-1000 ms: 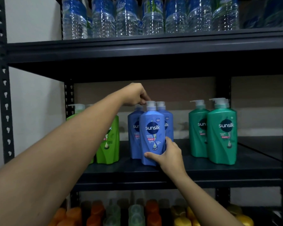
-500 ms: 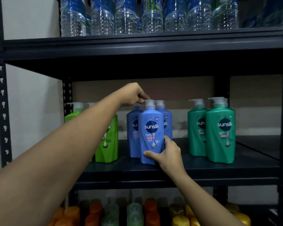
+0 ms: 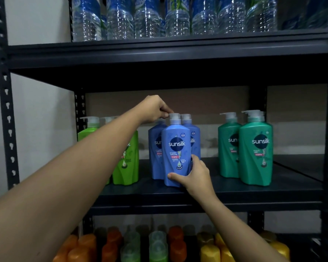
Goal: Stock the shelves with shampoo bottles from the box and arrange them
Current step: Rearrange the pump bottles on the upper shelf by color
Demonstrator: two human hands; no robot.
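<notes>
The dark metal shelf (image 3: pixel 235 193) runs under both of the person's hands, its front lip just below the right wrist. Above the hands, a row of clear water bottles (image 3: pixel 146 17) fills the shelf overhead. Off to the right of the right hand, well apart, stand the teal shampoo bottles (image 3: pixel 255 154); under the left forearm and partly hidden by it are the lime green ones (image 3: pixel 126 167). Below everything, orange, green and yellow caps (image 3: pixel 157 242) crowd the bottom shelf. No box shows from here.

Between the two hands stands the front blue shampoo bottle (image 3: pixel 175 150), upright on the shelf, with two more blue bottles just behind it. The right hand (image 3: pixel 195 176) wraps its lower right side, thumb across the front near the base, fingers curled round the edge. The left hand (image 3: pixel 155 110) is bunched at the pump top, fingertips pinching or pressing the collar; I cannot tell which.

That bottle looks full, so probably heavy and stiff, with smooth, glossy plastic that could slip. The pump head seems a weak handle. I'd hold low on the body and only steady the neck.
</notes>
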